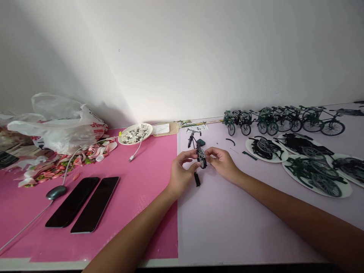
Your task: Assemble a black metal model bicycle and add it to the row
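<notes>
A small dark model bicycle (200, 152) stands between my two hands, its handlebar pointing away from me. My left hand (184, 167) pinches it near the rear wheel from the left, thumb and fingers closed. From the right, the fingertips of my right hand (222, 161) are closed at the same wheel; exactly which small part they grip is hidden. A black strip-shaped part (197, 179) lies just below the wheel. Behind the bicycle is a small dark green piece (201, 142). To the right lie a curved black part (230, 141) and a straight black part (250, 156).
Finished-looking model bicycles (280, 119) stand in a row along the wall. Several white plates (347, 188) of bicycle parts sit at the right. On the pink left side are two phones (95, 204), a mouse-like device (56, 192), a plate of white pieces (150, 129) and plastic bags (65, 129).
</notes>
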Demonstrator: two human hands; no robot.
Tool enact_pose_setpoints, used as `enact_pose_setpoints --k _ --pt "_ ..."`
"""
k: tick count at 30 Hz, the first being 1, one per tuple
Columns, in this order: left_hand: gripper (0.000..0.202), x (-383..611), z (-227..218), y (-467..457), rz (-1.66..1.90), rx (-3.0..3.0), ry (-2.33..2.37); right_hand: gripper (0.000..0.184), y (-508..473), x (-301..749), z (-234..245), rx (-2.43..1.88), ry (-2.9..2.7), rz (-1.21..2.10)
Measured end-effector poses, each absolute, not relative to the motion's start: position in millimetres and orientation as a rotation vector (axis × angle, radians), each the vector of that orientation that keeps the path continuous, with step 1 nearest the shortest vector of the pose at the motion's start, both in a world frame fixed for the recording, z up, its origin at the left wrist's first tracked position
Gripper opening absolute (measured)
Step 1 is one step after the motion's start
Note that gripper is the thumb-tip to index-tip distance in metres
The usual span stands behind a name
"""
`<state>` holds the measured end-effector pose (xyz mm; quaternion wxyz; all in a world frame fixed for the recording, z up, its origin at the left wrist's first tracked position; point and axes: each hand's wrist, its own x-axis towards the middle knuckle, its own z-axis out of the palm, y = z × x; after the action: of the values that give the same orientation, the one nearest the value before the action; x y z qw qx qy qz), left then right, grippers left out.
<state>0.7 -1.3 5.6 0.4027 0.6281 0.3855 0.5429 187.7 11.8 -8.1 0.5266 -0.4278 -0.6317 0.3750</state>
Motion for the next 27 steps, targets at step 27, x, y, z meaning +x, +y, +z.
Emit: enact_pose_setpoints --k 27 --pt "0.036 -1.8 1.1 0.4 1.529 1.687 1.037 0.065 -11.4 176.5 6.8 -1.09 -1.473 0.926"
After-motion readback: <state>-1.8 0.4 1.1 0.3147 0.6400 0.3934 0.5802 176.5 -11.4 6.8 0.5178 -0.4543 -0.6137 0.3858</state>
